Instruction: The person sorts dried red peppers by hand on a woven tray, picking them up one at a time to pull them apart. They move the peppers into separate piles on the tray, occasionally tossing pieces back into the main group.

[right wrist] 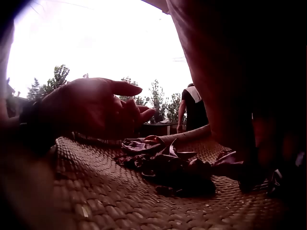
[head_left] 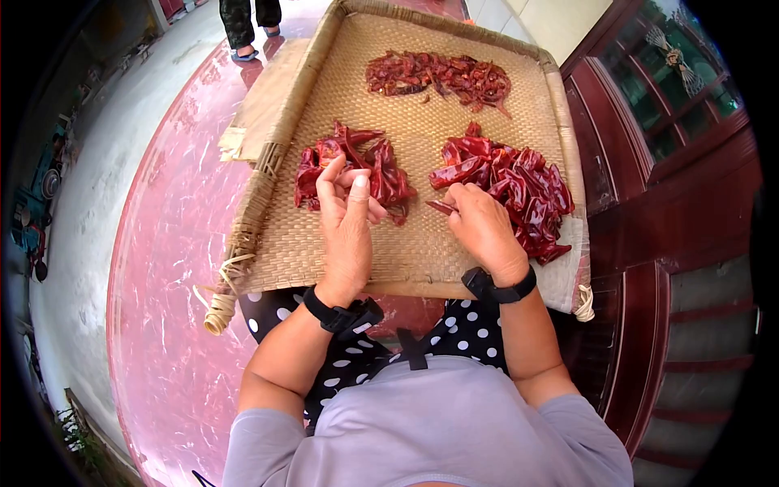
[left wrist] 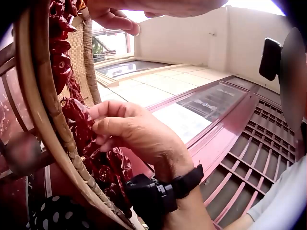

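Observation:
Dark red dried chilies lie in two near piles, a left one (head_left: 389,174) and a right one (head_left: 540,203). Over the lower part of the left pile is my left hand (head_left: 347,231), its thumb up and its fingers loosely bent, with nothing visible in them; the right wrist view shows this hand (right wrist: 93,108) beside the pile (right wrist: 168,165). At the left edge of the right pile, my right hand (head_left: 485,231) pinches one chili (head_left: 441,208) between thumb and fingers. The left wrist view shows the right hand (left wrist: 144,132) with its fingertips at a chili (left wrist: 76,117).
The chilies lie on a woven tray (head_left: 389,260) with a raised rim, above the person's lap. A third pile (head_left: 438,75) of smaller, darker pieces is at its far side. Another person's legs (head_left: 243,24) stand beyond the tray. Dark red doors (head_left: 649,195) are on the right.

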A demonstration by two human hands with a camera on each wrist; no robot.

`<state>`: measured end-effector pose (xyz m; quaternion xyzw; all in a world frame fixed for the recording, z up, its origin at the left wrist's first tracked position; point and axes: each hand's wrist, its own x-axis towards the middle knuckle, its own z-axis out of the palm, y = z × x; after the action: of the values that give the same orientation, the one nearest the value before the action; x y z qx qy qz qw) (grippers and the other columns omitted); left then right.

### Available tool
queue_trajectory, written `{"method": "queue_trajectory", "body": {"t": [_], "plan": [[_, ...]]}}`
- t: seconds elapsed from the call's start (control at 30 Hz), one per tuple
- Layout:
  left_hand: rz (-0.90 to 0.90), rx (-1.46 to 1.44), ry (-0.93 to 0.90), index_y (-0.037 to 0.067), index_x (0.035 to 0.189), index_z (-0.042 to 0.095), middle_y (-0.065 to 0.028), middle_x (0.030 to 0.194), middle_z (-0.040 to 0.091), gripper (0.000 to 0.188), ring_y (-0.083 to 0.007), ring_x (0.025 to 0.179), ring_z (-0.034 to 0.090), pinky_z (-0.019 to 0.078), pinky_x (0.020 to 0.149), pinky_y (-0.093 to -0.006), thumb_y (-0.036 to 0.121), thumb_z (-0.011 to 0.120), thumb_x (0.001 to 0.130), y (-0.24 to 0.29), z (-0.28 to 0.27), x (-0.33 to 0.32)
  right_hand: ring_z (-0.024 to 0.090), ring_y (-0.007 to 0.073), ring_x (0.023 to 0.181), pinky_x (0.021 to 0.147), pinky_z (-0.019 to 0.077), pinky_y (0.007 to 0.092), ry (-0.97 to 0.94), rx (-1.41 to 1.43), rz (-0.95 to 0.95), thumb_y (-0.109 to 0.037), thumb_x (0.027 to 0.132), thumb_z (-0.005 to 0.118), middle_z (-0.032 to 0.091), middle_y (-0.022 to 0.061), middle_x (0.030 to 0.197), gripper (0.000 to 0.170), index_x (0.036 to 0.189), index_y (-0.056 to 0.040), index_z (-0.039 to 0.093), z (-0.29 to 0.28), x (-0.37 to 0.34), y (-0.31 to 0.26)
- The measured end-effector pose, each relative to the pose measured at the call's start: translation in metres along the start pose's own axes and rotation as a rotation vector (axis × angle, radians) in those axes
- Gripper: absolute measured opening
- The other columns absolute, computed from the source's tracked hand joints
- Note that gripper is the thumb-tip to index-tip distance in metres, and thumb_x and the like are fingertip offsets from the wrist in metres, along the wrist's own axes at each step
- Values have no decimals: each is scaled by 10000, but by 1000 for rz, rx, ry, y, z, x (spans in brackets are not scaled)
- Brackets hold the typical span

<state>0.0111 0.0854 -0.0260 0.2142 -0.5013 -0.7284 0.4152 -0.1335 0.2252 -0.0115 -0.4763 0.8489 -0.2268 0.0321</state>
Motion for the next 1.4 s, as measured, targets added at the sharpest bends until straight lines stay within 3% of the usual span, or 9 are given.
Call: {"method": "queue_trajectory", "body": {"t": [0.07,0.17,0.43,0.6,0.7,0.87,0.97,1.07,1.4], "plan": [[44,29,-4,33,1438,371,-101,1217,525,478,-94,773,564,435,666,-230,246,542,1045,0,2,-4,633,362,948,855,521,461,-3,435,13,-54,839,661,645,151,1020,217,1054,-33,634,-10,15,-12],[138,60,23,40,1438,372,-95,1222,526,472,-93,798,564,442,682,-230,228,547,1042,0,6,-6,600,315,1042,917,504,416,357,11,-175,-84,833,708,625,130,1118,263,1086,-42,649,-19,32,-26],[0,26,-177,57,1407,391,-40,1105,531,448,-78,777,561,438,663,-220,200,577,1025,-7,6,-6,495,376,1175,1025,354,493,133,-552,-276,-56,782,703,616,137,1148,175,951,-17,681,7,54,45],[-82,204,-260,58,1512,321,-2,900,532,633,-49,690,474,404,584,-192,295,625,1011,-14,10,-6,595,285,1001,970,386,448,174,-207,-207,-141,848,695,675,63,942,156,1002,-120,707,-21,27,-3],[-195,184,-335,54,1438,449,13,867,533,526,-37,658,461,383,548,-184,315,619,1015,-14,11,-4,627,329,946,830,479,431,-117,94,-95,-158,875,666,680,109,932,161,1008,-69,684,-27,10,-19],[-197,-32,-229,43,1122,586,61,819,533,257,-30,711,454,400,649,-197,275,625,1018,-5,8,-7,597,335,1027,921,467,429,-18,130,-161,-144,814,706,663,141,1045,373,1176,-76,651,-41,3,-11],[-123,-94,-21,63,1466,381,10,783,572,516,-35,534,392,329,483,-187,345,528,1059,0,1,2,568,331,1078,945,453,435,75,-152,-99,-133,787,731,633,120,1114,468,1237,-95,608,-55,14,17],[-62,-117,2,117,1611,79,-100,1101,629,762,-54,560,421,373,501,-204,328,549,1049,1,-6,8,555,327,1112,981,414,444,154,-332,-99,-139,812,725,625,108,1156,475,1269,-106,598,-52,33,37],[-249,35,-250,43,1484,336,-31,1041,538,542,-76,728,520,457,634,-227,191,577,1022,-5,1,3,616,284,985,927,391,404,159,-407,-66,-16,832,657,685,87,990,325,1140,-113,695,-46,67,60]]}}
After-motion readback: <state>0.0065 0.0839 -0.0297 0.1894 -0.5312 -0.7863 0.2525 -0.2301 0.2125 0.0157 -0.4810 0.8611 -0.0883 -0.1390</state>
